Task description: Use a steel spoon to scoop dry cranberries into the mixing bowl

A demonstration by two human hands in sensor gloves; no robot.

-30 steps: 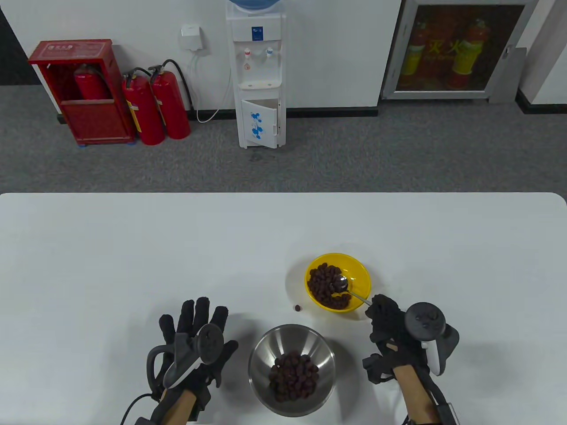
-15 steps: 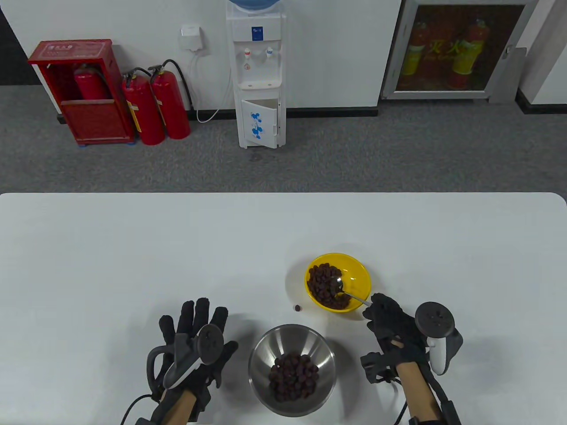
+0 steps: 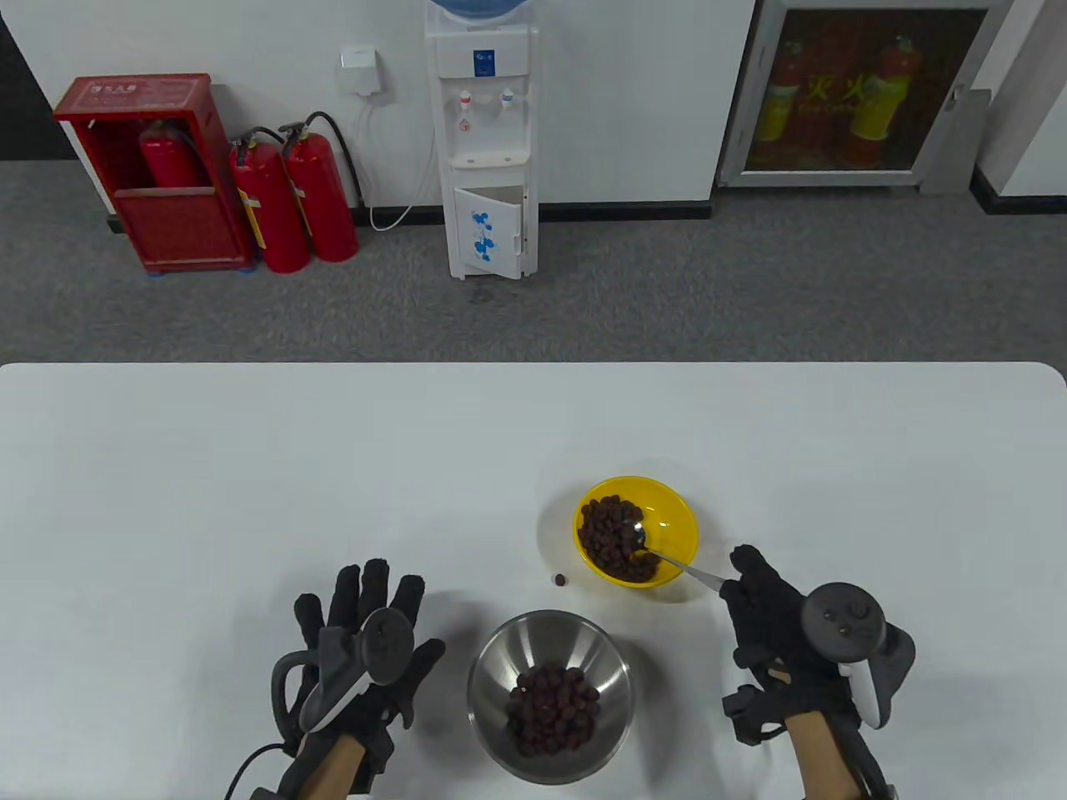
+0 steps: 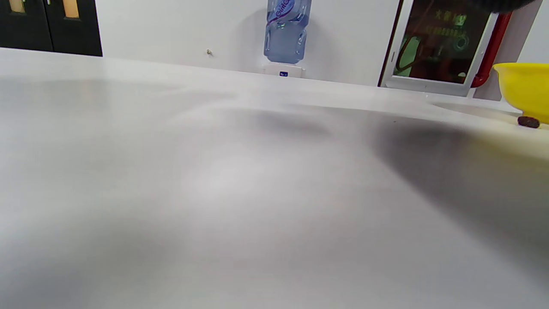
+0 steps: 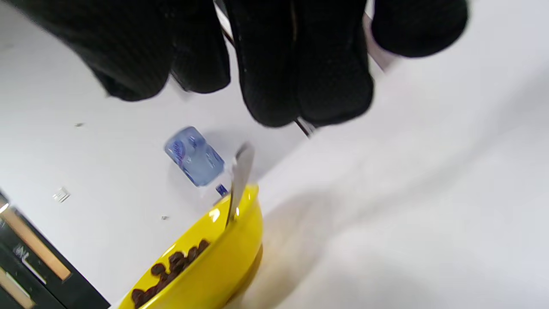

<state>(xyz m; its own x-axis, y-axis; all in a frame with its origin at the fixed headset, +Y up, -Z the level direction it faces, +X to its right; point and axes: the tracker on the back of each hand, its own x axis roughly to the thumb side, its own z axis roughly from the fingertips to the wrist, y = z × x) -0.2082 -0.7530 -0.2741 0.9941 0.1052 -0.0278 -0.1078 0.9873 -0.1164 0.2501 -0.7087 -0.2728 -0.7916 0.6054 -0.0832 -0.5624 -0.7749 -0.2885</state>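
A yellow bowl (image 3: pixel 679 508) holds dry cranberries (image 3: pixel 604 533). The steel spoon (image 3: pixel 679 565) lies in it, its bowl among the berries and its handle leaning on the rim towards the right. My right hand (image 3: pixel 750 575) is just beyond the handle's end. In the right wrist view the fingers (image 5: pixel 300 64) hang above the free handle (image 5: pixel 239 180) and the yellow bowl (image 5: pixel 223 266), not gripping the handle. The steel mixing bowl (image 3: pixel 492 658) sits at the front centre with cranberries (image 3: pixel 552 708) inside. My left hand (image 3: pixel 367 608) rests flat, fingers spread, left of it.
One loose cranberry (image 3: pixel 561 578) lies on the white table left of the yellow bowl; the left wrist view shows it (image 4: pixel 528 122) under the yellow bowl's edge (image 4: pixel 525 88). The table's far edge (image 3: pixel 533 364) meets grey floor.
My right hand has let go of the spoon handle and drawn back to the right. The spoon stays in the yellow bowl. The left hand shifted slightly left.
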